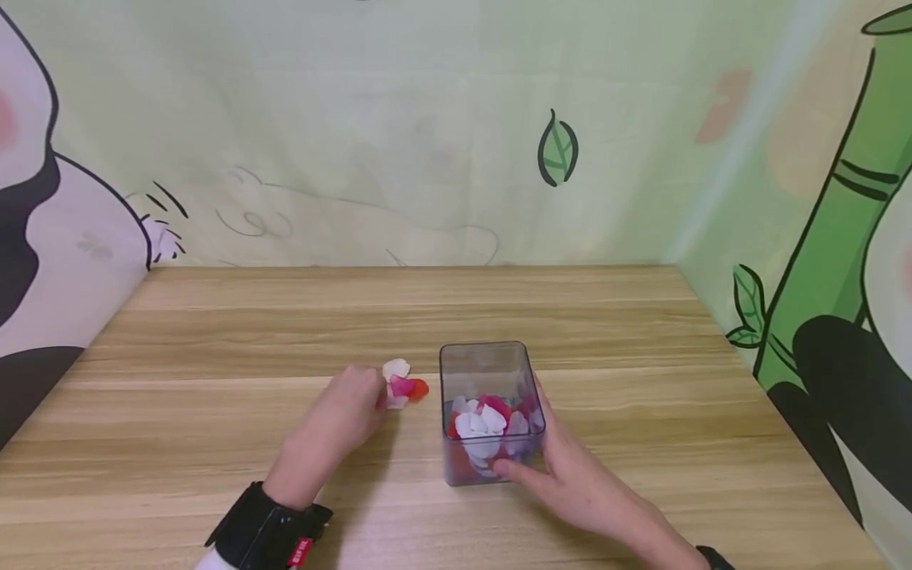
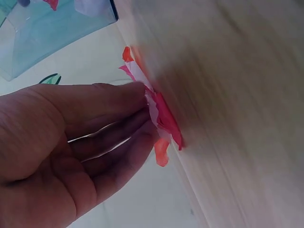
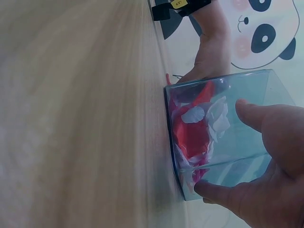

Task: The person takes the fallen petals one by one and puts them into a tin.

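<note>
A small pile of artificial petals [image 1: 402, 387] in white, pink and orange-red lies on the wooden table. My left hand [image 1: 356, 404] is at its left side, with curled fingers and thumb pinching at the petals [image 2: 164, 118] close over the wood. To the right stands a clear, grey-tinted plastic box [image 1: 484, 358], open at the top. White, red and pink petals [image 3: 192, 137] fill its lower part. My right hand [image 1: 570, 475] grips the box from the right, thumb against the near wall. In the head view its other fingers are mostly hidden behind the box.
The wooden table [image 1: 285, 317] runs back to a fabric backdrop [image 1: 356, 158] printed with pandas, bamboo and leaves. A black band [image 1: 264, 526] wraps the left wrist, and another black band [image 1: 712, 558] shows at the right wrist.
</note>
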A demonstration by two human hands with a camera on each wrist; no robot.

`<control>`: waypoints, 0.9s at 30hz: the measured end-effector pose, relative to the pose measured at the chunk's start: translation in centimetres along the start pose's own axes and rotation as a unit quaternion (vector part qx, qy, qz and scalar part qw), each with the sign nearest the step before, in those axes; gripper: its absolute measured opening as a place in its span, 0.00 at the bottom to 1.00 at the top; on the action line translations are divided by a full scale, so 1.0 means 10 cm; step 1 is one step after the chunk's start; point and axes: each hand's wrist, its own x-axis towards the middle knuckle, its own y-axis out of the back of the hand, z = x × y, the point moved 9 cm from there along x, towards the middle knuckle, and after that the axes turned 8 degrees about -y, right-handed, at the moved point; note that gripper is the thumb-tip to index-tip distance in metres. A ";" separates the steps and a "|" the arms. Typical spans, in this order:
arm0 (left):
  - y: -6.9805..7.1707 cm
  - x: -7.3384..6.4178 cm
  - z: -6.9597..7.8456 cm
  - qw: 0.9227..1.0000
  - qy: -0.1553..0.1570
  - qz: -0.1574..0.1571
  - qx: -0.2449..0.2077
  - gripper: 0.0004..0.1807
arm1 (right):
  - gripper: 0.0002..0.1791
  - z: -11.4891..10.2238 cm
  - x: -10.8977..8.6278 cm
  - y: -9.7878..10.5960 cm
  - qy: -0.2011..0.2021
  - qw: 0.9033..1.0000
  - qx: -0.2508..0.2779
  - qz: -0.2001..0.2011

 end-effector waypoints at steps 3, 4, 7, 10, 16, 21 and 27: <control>-0.03 0.00 -0.02 1.000 0.011 -0.012 -0.001 0.14 | 0.62 0.00 0.00 0.00 -0.001 1.000 -0.001 -0.001; -0.04 0.00 -0.03 1.000 0.017 -0.017 -0.003 0.14 | 0.63 0.00 0.00 0.00 -0.001 1.000 -0.002 -0.001; -0.07 0.00 -0.05 0.999 0.030 -0.031 -0.005 0.13 | 0.63 -0.01 0.00 -0.01 -0.002 1.000 -0.005 -0.001; -0.09 0.00 -0.05 0.999 0.030 -0.037 -0.004 0.12 | 0.63 -0.01 0.00 -0.01 -0.003 1.000 -0.005 -0.001; -0.07 -0.02 -0.04 0.999 0.023 -0.036 -0.005 0.16 | 0.63 -0.01 0.00 -0.01 -0.002 1.000 -0.004 -0.002; -0.07 -0.03 -0.03 0.999 0.020 -0.046 0.002 0.18 | 0.63 -0.02 0.00 0.00 0.007 1.000 -0.006 0.000; -0.04 -0.04 -0.01 0.999 0.005 -0.035 0.015 0.19 | 0.62 -0.03 0.00 0.00 0.014 1.000 -0.009 0.001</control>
